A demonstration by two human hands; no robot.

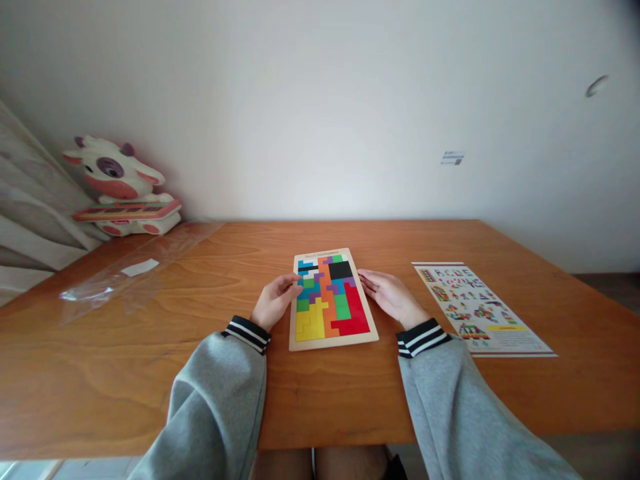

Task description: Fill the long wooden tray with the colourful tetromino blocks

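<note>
A wooden puzzle board with a pale frame lies on the brown table, filled with coloured block pieces: yellow at the lower left, red at the lower right, green, orange, blue and purple between. Two black areas show near its top. My left hand is at the board's left edge, its thumb and fingers close together; whether anything small is between them cannot be made out. At the right edge, my right hand rests with its fingers stretched out beside the frame and nothing seen in it.
A printed sheet with puzzle figures lies on the table to the right. Clear plastic wrapping with a white label lies at the left. Behind it stands a cow-shaped toy keyboard, near a curtain and the wall.
</note>
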